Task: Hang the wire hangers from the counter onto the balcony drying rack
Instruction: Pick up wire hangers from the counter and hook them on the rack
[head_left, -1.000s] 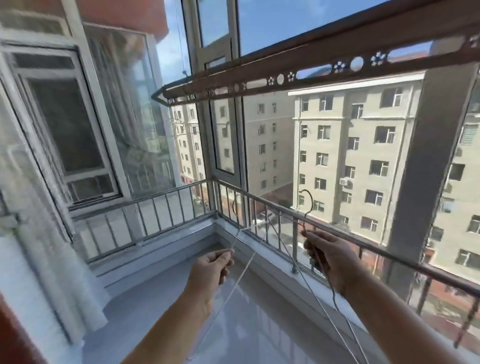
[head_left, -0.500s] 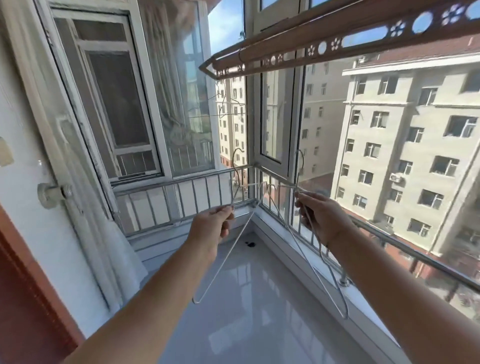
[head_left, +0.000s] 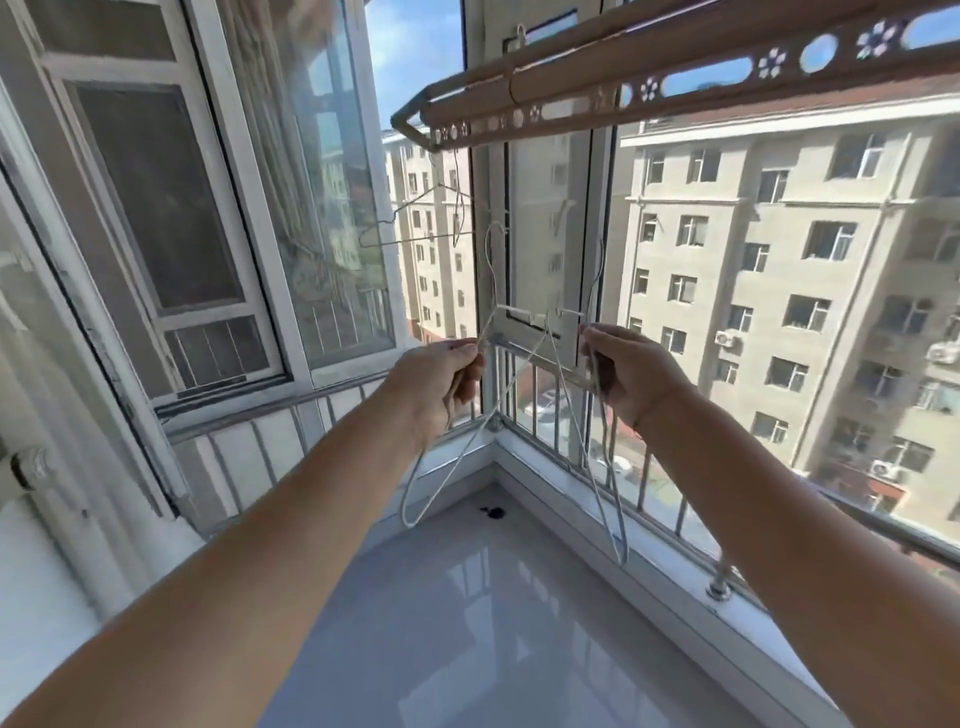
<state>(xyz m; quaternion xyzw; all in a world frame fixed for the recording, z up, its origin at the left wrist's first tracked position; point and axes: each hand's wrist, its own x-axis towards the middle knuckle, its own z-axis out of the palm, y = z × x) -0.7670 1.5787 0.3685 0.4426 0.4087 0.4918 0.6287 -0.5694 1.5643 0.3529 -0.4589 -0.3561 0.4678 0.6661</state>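
Left hand (head_left: 441, 382) fingers pinch one wire hanger (head_left: 411, 519), right hand (head_left: 631, 382) fingers another, perhaps tangled together.

Enclosed balcony of an upper-floor flat: a brown drying rack (head_left: 571, 70) hangs overhead. Glazed windows (head_left: 550, 234) stand behind it, a metal railing (head_left: 311, 391) and glossy floor (head_left: 493, 623) lie below it, and apartment blocks (head_left: 779, 260) rise beyond it across a street.
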